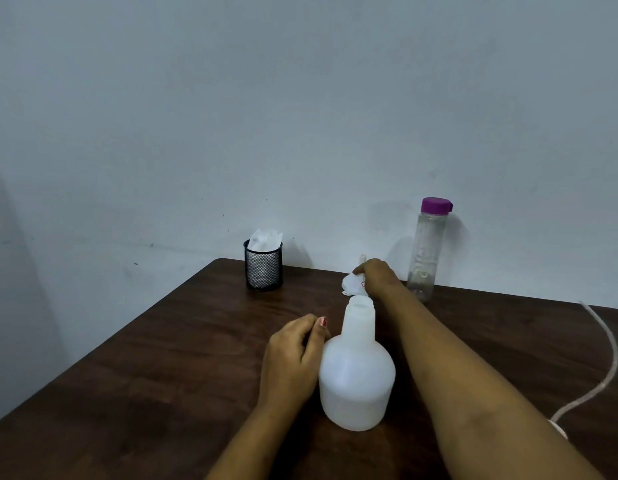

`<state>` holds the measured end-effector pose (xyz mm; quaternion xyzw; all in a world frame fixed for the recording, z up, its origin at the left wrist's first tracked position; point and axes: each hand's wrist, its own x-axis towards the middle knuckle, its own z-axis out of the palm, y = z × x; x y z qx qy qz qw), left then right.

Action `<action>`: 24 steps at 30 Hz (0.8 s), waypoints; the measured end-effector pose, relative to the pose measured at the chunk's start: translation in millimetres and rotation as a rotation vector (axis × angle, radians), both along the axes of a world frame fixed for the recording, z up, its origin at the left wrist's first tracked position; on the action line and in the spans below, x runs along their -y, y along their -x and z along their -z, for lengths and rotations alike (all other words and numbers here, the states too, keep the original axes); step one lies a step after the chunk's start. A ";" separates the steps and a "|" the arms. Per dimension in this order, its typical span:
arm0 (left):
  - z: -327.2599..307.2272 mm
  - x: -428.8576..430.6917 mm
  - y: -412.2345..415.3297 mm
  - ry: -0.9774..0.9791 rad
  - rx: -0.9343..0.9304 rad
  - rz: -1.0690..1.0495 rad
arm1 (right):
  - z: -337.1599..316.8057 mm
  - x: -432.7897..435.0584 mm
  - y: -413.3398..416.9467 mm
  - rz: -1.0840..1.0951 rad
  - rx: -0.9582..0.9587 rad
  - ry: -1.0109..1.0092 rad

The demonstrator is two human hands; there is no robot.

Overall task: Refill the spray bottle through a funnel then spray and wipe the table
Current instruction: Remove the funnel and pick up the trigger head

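Head view | spray bottle (356, 372) uncapped, upright on bench (155, 358) | left hand (293, 358) loosely curled against its 9 o'clock side, steadying | right hand (378, 275) grips funnel (351, 282) at 12 o'clock, likely for the neck | water bottle (425, 251) 1 o'clock

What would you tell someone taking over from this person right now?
Left hand: curled against the side of the spray bottle; whether it grips is unclear.
Right hand: holds the white funnel just behind the spray bottle.
The spray bottle stands upright with its neck open and no spray head in view. The water bottle stands by the wall, purple lid on. Tissues sit in the mesh cup.
Done: bottle opened.
Left: seat funnel, pour, recap, spray, wipe.
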<state>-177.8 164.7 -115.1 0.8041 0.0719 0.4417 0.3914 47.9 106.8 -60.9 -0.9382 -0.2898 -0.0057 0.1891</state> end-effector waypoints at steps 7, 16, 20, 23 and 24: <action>-0.9 0.9 0.7 0.010 -0.013 0.011 | 2.8 9.4 7.1 -0.065 -0.073 0.045; -5.6 3.7 5.4 -0.014 -0.022 0.034 | -34.6 84.3 63.5 -0.124 -0.106 -0.151; -6.8 7.3 11.7 -0.055 -0.023 0.039 | -52.5 145.7 95.6 -0.030 -0.135 0.027; -6.0 10.8 19.6 -0.060 -0.023 0.018 | -56.9 191.0 120.1 0.082 -0.222 0.223; -6.3 12.6 22.3 -0.054 -0.020 0.013 | -56.6 202.9 128.5 0.103 -0.234 0.290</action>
